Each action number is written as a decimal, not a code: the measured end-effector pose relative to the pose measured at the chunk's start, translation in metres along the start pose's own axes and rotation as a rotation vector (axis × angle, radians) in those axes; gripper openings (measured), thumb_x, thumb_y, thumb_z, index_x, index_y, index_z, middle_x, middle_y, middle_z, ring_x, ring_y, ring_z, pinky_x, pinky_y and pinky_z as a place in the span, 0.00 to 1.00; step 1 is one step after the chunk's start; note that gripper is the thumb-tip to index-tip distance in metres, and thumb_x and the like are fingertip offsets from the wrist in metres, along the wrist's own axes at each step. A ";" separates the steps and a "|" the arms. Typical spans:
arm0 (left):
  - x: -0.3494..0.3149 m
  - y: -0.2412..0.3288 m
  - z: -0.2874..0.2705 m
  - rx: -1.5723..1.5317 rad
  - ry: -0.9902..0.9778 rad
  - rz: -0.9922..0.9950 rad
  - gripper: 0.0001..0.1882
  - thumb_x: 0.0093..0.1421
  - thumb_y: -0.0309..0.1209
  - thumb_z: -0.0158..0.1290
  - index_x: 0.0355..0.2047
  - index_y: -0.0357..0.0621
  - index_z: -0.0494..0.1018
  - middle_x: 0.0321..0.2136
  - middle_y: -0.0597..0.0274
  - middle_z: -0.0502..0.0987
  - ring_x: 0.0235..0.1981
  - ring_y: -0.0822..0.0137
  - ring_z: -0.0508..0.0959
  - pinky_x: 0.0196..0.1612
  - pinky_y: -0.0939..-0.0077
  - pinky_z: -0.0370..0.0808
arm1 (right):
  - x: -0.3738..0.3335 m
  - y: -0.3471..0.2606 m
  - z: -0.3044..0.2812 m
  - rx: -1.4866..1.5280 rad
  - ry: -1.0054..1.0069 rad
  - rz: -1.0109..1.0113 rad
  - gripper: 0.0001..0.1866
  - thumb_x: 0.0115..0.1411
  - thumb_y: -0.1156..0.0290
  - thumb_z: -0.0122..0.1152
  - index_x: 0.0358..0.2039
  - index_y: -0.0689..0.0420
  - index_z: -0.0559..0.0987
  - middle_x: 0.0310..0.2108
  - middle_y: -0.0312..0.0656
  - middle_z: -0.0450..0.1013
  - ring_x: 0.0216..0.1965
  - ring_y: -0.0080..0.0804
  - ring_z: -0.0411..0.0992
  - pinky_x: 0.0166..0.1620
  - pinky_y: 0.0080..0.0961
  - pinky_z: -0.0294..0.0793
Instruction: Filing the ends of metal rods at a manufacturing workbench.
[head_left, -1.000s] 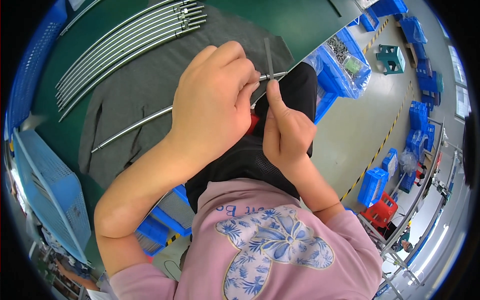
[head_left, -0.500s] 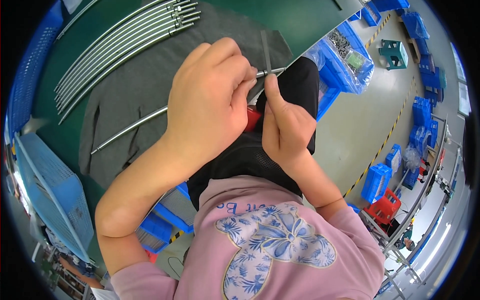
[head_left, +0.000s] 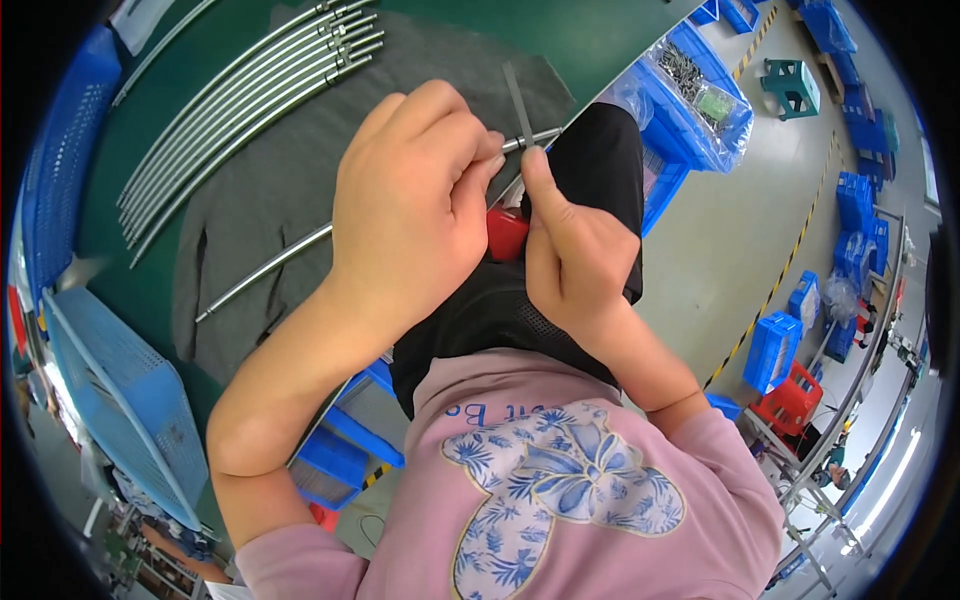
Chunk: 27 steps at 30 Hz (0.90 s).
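Note:
A slim, shiny metal rod (head_left: pixel 268 269) runs from the dark grey cloth (head_left: pixel 235 225) up through my left hand (head_left: pixel 415 190). The fingers of that hand are closed round it near its far right end. My right hand (head_left: pixel 582 248) is closed on a flat, narrow grey file (head_left: pixel 516 100), thumb pressed along it. The file stands out beyond the thumb and crosses the rod just right of my left fingertips, seemingly touching it. Between my hands shows a red object (head_left: pixel 508 233), partly hidden; I cannot tell what it is.
Several similar rods (head_left: pixel 235 120) lie side by side on the green table (head_left: pixel 480 25). Light blue baskets (head_left: pixel 130 400) line the left. Right of the table's edge, a blue bin (head_left: pixel 735 150) holds small metal parts. A green stool (head_left: pixel 790 88) stands on the floor.
The file has tilted slightly more to the left and shifted a little left along with the rod's end. Both hands keep their hold. The whole view has shifted slightly.

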<state>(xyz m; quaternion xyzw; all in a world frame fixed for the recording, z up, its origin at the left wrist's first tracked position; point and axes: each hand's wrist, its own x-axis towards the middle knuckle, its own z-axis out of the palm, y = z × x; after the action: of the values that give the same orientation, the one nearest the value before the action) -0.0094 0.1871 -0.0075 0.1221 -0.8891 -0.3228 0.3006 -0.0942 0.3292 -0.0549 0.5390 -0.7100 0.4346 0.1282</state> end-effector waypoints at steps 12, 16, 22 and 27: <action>-0.006 0.001 -0.003 0.024 -0.039 0.024 0.08 0.45 0.19 0.61 0.26 0.40 0.76 0.25 0.62 0.71 0.26 0.61 0.70 0.29 0.69 0.68 | -0.026 -0.013 -0.035 0.088 -0.036 0.119 0.28 0.43 0.88 0.55 0.49 0.69 0.77 0.13 0.37 0.62 0.11 0.29 0.63 0.19 0.22 0.61; -0.004 0.002 -0.004 0.044 -0.056 0.033 0.08 0.45 0.18 0.61 0.26 0.39 0.76 0.25 0.63 0.72 0.26 0.61 0.71 0.28 0.69 0.68 | -0.022 -0.017 -0.036 0.120 -0.062 0.152 0.28 0.42 0.87 0.55 0.49 0.69 0.77 0.13 0.38 0.64 0.12 0.29 0.64 0.18 0.22 0.61; -0.006 0.001 -0.004 0.042 -0.057 0.027 0.08 0.44 0.18 0.61 0.27 0.40 0.76 0.25 0.62 0.71 0.26 0.61 0.71 0.28 0.69 0.68 | -0.019 -0.018 -0.027 0.170 -0.057 0.140 0.29 0.41 0.87 0.54 0.50 0.68 0.77 0.13 0.38 0.64 0.11 0.29 0.63 0.18 0.22 0.62; -0.006 0.001 -0.004 0.034 -0.052 0.044 0.08 0.44 0.18 0.60 0.26 0.40 0.75 0.25 0.62 0.71 0.26 0.60 0.71 0.28 0.68 0.68 | -0.024 -0.013 -0.023 0.096 -0.061 0.095 0.30 0.41 0.85 0.55 0.50 0.66 0.77 0.12 0.36 0.59 0.10 0.29 0.60 0.17 0.23 0.59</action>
<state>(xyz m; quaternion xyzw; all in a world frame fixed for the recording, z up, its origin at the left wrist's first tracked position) -0.0027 0.1881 -0.0073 0.0994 -0.9044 -0.3041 0.2823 -0.0803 0.3617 -0.0506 0.5233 -0.7167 0.4571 0.0596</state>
